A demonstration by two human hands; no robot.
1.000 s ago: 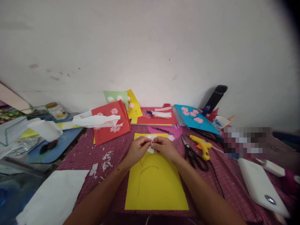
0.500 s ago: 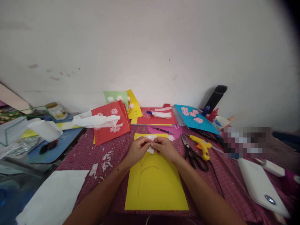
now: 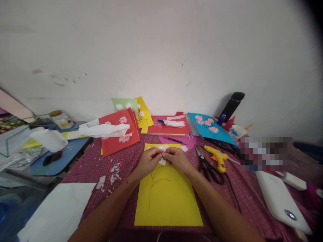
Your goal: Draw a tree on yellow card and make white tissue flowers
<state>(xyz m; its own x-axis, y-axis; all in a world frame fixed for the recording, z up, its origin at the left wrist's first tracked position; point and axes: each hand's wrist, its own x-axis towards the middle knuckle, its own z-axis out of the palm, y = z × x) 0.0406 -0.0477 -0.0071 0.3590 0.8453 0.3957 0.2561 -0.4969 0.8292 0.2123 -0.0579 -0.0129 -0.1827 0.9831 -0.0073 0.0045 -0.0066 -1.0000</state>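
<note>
Fingertip to fingertip, my left hand (image 3: 149,162) and my right hand (image 3: 178,160) pinch a small piece of white tissue paper (image 3: 163,161). Both are closed, over the upper end of a yellow sheet (image 3: 174,201). Thin dark curved lines are drawn on that sheet. More white tissue shows behind the fingers, and how much of it is in the pinch is hidden. Right of my right hand lie black-handled scissors (image 3: 210,169) and a yellow glue gun (image 3: 217,157) with its cord running toward me.
Red cards with pink tissue flowers (image 3: 118,144) stand at the back left under a white tissue strip (image 3: 101,130). A blue flower card (image 3: 212,127) leans near a black bottle (image 3: 231,106). White sheets (image 3: 58,211) lie front left, a white power bank (image 3: 280,198) right.
</note>
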